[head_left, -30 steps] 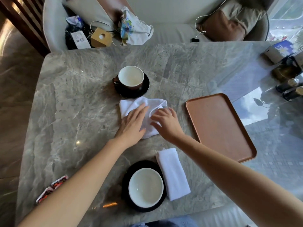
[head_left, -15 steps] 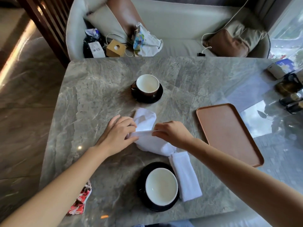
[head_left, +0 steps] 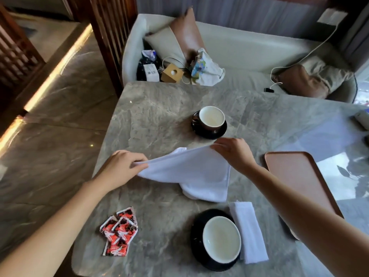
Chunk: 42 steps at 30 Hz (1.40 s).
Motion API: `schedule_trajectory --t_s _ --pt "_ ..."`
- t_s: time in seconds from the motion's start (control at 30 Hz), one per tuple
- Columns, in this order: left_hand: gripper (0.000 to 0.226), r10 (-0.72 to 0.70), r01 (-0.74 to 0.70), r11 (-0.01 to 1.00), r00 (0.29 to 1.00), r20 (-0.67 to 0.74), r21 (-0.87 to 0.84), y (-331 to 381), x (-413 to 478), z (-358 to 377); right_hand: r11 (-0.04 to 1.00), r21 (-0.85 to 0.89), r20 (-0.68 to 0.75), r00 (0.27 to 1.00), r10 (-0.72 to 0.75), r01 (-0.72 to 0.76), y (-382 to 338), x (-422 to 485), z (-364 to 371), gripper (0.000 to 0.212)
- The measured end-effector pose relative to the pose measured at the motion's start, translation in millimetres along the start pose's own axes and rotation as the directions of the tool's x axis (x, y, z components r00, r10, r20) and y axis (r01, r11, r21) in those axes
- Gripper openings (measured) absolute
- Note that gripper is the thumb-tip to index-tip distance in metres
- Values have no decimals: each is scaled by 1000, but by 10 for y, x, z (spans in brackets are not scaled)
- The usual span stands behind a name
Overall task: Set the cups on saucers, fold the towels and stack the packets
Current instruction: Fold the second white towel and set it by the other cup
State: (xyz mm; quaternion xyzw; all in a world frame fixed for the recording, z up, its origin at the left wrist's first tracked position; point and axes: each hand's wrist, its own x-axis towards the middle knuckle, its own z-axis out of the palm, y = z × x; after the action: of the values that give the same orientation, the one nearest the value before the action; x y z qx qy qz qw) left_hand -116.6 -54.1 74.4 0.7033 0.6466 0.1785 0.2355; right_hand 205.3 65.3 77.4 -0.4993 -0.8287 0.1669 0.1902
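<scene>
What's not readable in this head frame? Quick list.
- Red packets: overlapping and blurred, so the count and print are unreadable.
- Open towel: both hands, left and right, cover the pinched corners; the lower part is bunched.
- Tray: near end hidden by the right forearm.
- Objects at the right edge: cut off by the frame.

**Open counter at the far left, crowded near edge**

A broad bare stretch of the counter [head_left: 151,116] is left open at the far left. The middle is spanned by the towel [head_left: 191,172] held up between the left hand [head_left: 121,166] and the right hand [head_left: 233,152]. The near edge is blocked by the packets [head_left: 119,232], the near cup [head_left: 221,238] and the folded towel [head_left: 247,232]. The right side is occupied by the tray [head_left: 295,176], and the far cup [head_left: 211,118] stands just beyond the held towel.
</scene>
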Motion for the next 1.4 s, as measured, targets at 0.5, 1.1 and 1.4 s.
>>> schedule_trajectory --t_s 0.5,1.1,1.4 --pt "25 -514 97 685 767 -385 -722 -496 167 -334 933 337 -126 976 177 -126 -544 695 185 38" --pt "19 -446 128 584 876 -185 -802 -610 129 -1003 495 786 394 917 60 -370 -670 1016 -79 19" --pt "20 -658 627 216 660 363 -749 -862 -687 154 528 418 789 583 192 -740 -312 -111 693 26"
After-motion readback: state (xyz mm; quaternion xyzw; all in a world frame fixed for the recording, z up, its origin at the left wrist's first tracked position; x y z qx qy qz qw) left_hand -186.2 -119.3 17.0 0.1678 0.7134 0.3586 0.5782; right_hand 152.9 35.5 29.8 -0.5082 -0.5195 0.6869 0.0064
